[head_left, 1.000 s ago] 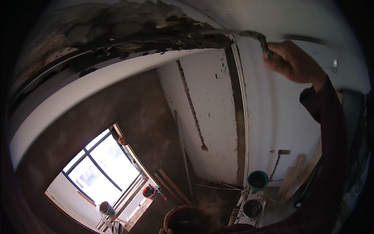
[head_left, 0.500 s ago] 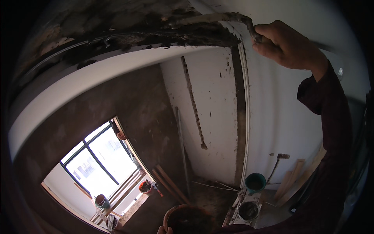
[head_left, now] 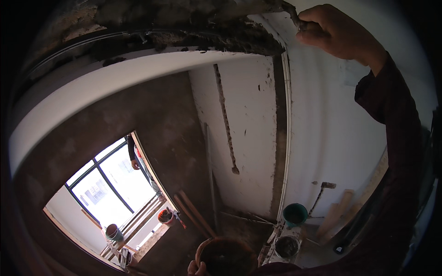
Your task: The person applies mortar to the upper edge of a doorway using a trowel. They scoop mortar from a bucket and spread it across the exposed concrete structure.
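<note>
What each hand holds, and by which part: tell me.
The right hand holds a trowel by its handle; the left hand holds a round container by its rim.

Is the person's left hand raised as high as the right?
No, the left hand is low, holding a round container by its rim.

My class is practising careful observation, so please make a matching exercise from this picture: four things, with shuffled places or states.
Column one:
1. Right hand
2. Left hand
3. Green bucket
4. Window

Column two:
A. Bright, crossed by dark bars
B. At the rim of a round container, by the picture's lower edge
C. Raised, gripping a dark tool
D. Near the foot of a white wall

Pairs: 1-C, 2-B, 3-D, 4-A.
</note>
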Tool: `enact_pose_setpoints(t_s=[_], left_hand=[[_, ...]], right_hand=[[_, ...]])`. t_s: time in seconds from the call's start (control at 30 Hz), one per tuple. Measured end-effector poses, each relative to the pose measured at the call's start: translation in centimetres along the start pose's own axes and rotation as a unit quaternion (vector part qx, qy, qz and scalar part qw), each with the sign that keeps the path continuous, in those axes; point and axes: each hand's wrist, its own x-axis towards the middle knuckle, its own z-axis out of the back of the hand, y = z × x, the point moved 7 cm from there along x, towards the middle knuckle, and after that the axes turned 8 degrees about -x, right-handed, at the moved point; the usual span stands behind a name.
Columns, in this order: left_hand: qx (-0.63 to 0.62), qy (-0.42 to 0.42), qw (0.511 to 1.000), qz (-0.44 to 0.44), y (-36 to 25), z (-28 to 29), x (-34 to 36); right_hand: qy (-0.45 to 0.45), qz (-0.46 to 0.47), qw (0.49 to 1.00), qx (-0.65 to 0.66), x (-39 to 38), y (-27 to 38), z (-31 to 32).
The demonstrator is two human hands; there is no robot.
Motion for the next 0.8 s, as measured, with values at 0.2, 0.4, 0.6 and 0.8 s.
enact_pose_setpoints(t_s=[0.2, 0.4, 0.6, 0.8], left_hand=[[-0.027, 0.048, 0.998, 0.032, 3.3, 1.6, 3.4], [0.295, 0.112, 0.921, -0.228, 2.5, -1.3, 8.5], [-0.061, 0.068, 0.994, 0.053, 3.7, -5.7, 13.2], [-0.162, 0.085, 0.981, 0.064, 1.5, -11.3, 14.0]], right_hand=[[0.016, 0.024, 0.999, 0.023, -1.4, 0.7, 1.7], [-0.017, -0.062, 0.998, 0.005, -3.6, -1.3, 1.4], [0.058, -0.034, 0.997, -0.033, -3.9, -1.0, -0.2], [-0.272, 0.17, 0.943, -0.092, -3.5, 0.6, 0.4]])
